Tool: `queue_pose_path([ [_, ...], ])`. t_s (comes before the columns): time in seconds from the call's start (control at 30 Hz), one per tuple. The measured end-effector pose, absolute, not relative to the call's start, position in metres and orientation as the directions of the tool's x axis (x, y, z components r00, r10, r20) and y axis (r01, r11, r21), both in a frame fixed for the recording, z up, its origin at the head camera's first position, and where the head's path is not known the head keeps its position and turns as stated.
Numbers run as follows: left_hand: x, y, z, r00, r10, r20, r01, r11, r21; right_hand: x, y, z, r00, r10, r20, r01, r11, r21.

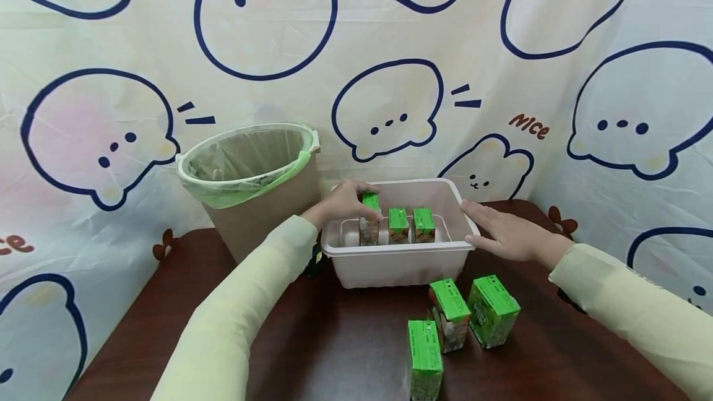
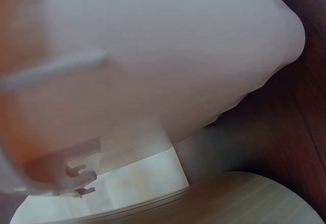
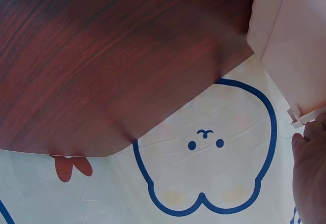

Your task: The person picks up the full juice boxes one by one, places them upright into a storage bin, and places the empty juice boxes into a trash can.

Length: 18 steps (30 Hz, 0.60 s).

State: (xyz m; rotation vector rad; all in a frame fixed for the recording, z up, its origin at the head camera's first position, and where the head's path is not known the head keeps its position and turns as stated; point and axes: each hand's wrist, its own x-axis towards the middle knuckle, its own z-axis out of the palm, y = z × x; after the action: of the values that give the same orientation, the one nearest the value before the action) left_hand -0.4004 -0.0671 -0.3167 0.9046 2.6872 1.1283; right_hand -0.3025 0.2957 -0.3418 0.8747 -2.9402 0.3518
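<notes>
A pale plastic bin [image 1: 398,269] stands on the table, with a row of small green-topped boxes inside. My left hand [image 1: 341,202] reaches over its left side and pinches the leftmost box [image 1: 368,234] between thumb and fingers. Beside that one stand a middle box [image 1: 398,226] and a right box [image 1: 424,225], both upright. My right hand [image 1: 509,234] lies against the bin's right rim with fingers extended. The right wrist view catches part of this hand [image 3: 311,175] at the rim. Only the bin's outer wall [image 2: 204,46] fills much of the left wrist view; the held box is hidden there.
In front of the bin, on the dark wooden table [image 1: 334,345], stand three more boxes: a near one [image 1: 425,357], a middle one [image 1: 450,314] and a right one [image 1: 493,311]. A lined trash can [image 1: 262,215] is left of the bin. A cartoon-printed curtain [image 1: 390,36] hangs behind.
</notes>
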Motion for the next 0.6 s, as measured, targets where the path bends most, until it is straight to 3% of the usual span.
queue_pose_path([
  [0.33,-0.4011,-0.0619,-0.3214,-0.825,0.558,0.086,0.484,0.621,0.617,-0.3027,0.2958,-0.3423,-0.838,-0.534,0.114,-0.546,0.814,-0.198],
  [0.6,-0.4045,-0.0590,-0.3265,-0.800,0.596,0.065,0.498,0.600,0.626,-0.3025,0.2959,-0.3423,-0.839,-0.533,0.112,-0.545,0.815,-0.198],
])
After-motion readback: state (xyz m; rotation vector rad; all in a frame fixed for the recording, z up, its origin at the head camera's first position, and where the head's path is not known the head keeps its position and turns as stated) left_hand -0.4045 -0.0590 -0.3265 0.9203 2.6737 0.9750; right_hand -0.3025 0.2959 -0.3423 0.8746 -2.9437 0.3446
